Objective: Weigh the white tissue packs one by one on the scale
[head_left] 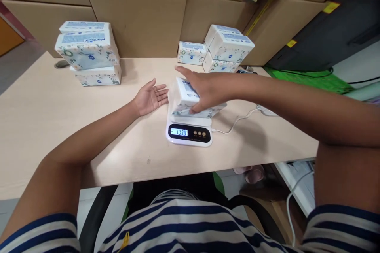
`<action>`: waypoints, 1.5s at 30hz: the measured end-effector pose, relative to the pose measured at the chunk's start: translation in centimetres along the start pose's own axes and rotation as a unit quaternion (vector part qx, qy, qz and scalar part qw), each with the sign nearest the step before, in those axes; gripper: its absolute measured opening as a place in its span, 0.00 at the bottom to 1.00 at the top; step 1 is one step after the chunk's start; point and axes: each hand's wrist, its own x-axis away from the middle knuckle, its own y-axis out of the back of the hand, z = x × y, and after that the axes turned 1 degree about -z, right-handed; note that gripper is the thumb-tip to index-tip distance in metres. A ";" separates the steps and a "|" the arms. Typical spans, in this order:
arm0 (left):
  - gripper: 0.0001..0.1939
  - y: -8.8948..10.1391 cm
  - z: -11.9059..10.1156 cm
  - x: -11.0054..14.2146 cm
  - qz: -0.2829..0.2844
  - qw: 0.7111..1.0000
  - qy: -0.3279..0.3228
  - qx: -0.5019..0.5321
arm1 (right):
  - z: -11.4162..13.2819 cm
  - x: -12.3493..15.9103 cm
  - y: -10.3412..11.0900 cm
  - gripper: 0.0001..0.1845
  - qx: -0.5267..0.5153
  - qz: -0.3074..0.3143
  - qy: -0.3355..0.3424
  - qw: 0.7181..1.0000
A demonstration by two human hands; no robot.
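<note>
A white tissue pack (185, 97) with blue lettering and a floral print is at the kitchen scale (190, 142), over its plate. My right hand (204, 89) grips the pack from above and the right, thumb on the front side and one finger stretched out beyond the far edge. Whether the pack rests fully on the plate is hard to tell. The lit display (179, 132) shows 1038. Just left of the scale, my left hand (150, 98) lies palm up with fingers stretched out, holding nothing, its fingertips close to the pack.
Stacked tissue packs (89, 53) stand at the back left, more packs (228, 43) at the back right. Cardboard boxes (136, 23) wall off the table's rear. A white cable (237, 120) runs right from the scale. A dark panel (326, 31) stands at the right.
</note>
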 end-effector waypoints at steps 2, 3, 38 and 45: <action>0.27 0.1 0.0 -0.1 -0.004 1.000 0.001 0.000 | 0.4 0.3 -0.8 0.84 0.032 0.008 0.004 0.999; 0.27 0.1 0.0 -0.1 -0.004 1.000 0.002 0.001 | 0.5 0.2 -1.2 0.83 0.044 0.005 0.007 0.999; 0.24 0.2 4.3 0.7 -0.053 0.894 -0.347 -0.278 | -7.8 7.3 -15.1 0.59 -0.259 -0.300 -0.106 0.912; 0.31 0.3 4.5 1.4 -0.032 0.849 -0.408 -0.335 | -8.7 7.8 -15.9 0.63 -0.304 -0.227 -0.096 0.920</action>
